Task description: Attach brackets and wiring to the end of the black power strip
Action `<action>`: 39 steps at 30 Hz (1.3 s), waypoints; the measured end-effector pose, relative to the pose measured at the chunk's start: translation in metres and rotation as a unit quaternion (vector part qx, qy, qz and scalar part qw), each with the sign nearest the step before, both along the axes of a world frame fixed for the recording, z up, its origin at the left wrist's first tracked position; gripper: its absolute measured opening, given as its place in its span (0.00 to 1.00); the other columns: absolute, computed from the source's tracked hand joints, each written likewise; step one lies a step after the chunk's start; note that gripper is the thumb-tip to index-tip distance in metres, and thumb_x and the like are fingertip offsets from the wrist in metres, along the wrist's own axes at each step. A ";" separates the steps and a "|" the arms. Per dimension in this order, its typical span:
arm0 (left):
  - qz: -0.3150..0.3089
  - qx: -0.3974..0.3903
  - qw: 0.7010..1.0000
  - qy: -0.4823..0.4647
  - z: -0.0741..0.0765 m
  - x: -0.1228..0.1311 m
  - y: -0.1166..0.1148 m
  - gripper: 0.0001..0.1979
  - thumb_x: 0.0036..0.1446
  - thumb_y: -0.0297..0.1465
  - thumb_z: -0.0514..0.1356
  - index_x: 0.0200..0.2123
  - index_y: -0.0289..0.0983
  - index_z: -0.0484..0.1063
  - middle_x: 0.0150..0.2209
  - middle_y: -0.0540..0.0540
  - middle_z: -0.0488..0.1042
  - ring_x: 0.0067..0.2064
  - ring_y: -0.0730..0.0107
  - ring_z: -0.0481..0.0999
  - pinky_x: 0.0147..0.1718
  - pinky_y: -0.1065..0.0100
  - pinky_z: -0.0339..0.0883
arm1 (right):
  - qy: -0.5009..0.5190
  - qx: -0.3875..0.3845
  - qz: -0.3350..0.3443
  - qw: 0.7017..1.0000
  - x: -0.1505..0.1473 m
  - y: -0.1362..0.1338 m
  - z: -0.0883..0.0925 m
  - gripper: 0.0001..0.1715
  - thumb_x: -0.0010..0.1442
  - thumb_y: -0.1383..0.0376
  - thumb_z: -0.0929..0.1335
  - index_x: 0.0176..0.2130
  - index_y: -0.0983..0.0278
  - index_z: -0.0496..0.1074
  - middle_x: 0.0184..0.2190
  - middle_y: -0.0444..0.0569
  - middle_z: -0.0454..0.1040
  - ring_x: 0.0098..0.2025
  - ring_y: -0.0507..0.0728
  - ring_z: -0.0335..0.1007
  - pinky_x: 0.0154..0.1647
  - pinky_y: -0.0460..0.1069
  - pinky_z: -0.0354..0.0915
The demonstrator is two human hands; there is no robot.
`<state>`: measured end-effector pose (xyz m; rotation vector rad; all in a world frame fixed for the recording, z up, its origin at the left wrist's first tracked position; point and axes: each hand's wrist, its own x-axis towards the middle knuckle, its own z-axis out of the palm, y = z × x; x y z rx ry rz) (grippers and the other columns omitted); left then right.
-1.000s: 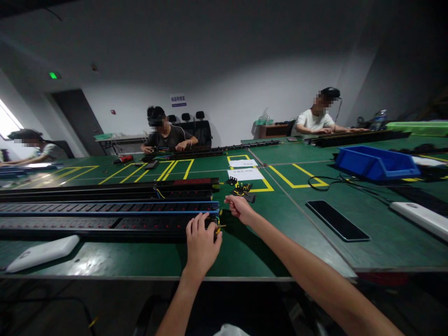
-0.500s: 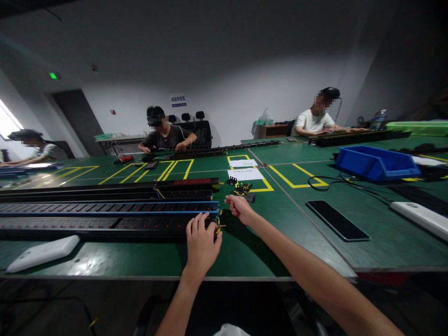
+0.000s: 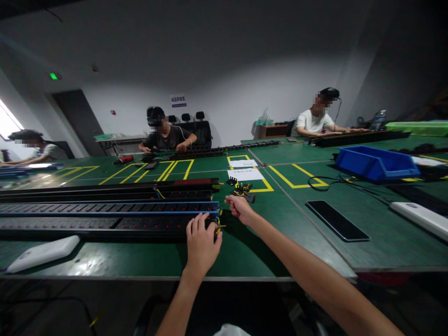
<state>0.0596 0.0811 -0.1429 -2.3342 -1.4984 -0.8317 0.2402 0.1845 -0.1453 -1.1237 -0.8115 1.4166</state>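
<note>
At far left a white pack [image 3: 44, 254] lies near the table's front edge; it bears a small mark too faint to read. Just behind it the near strip [image 3: 147, 223] runs in from the left side of my view to my left hand, lying flat on the green table [image 3: 140, 261]. It is long, narrow and black, with a row of small red dots along its top and a seam partway along. Beside it, farther from me, lies the blue-edged strip [image 3: 105, 206], its dark face split into many segments with red dots. The wall sign [image 3: 178, 99] beyond reads 成品存放区, with a smaller line I can't make out.

My left hand [image 3: 204, 240] rests over the near strip's right end, fingers arched and a little spread; I can't tell whether they clamp it. Yellow wires [image 3: 220, 223] poke out there. My right hand [image 3: 240, 208] is curled closed just beyond that end, and I can't tell whether anything is pinched inside. Black brackets [image 3: 241, 189] lie just behind it, then a white sheet [image 3: 247, 174] whose print is too blurred to read. Farther right are a dark-screened phone [image 3: 338, 220] and a blue bin [image 3: 378, 161].
</note>
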 end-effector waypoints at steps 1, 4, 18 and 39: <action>0.000 0.001 1.000 0.000 0.000 0.000 0.000 0.06 0.59 0.33 0.61 0.38 0.41 0.77 0.58 0.40 0.72 0.62 0.47 0.66 0.62 0.43 0.58 | 0.000 0.001 0.000 1.000 0.000 0.000 0.000 0.10 0.56 0.63 0.69 0.27 0.66 0.70 0.14 0.34 0.53 0.14 0.44 0.43 0.13 0.42 0.40; -0.001 0.004 1.000 -0.003 0.000 0.000 0.000 0.06 0.59 0.33 0.61 0.38 0.41 0.77 0.58 0.40 0.72 0.62 0.47 0.66 0.61 0.43 0.58 | -0.001 0.002 0.000 1.000 0.000 0.000 0.000 0.10 0.57 0.63 0.68 0.27 0.66 0.70 0.14 0.33 0.53 0.14 0.44 0.43 0.13 0.42 0.40; -0.004 0.002 1.000 -0.007 0.000 0.000 0.000 0.06 0.59 0.32 0.60 0.38 0.41 0.77 0.58 0.40 0.72 0.62 0.47 0.66 0.61 0.43 0.58 | -0.004 0.002 0.003 1.000 0.000 -0.001 0.001 0.10 0.58 0.63 0.68 0.27 0.66 0.70 0.14 0.34 0.53 0.14 0.44 0.43 0.13 0.42 0.40; 0.000 -0.006 1.000 -0.004 0.002 0.001 -0.001 0.05 0.59 0.32 0.61 0.37 0.41 0.77 0.58 0.40 0.72 0.63 0.48 0.65 0.62 0.43 0.58 | -0.001 0.002 0.004 1.000 0.001 0.000 -0.001 0.10 0.56 0.62 0.70 0.27 0.66 0.70 0.14 0.34 0.54 0.14 0.44 0.44 0.14 0.42 0.40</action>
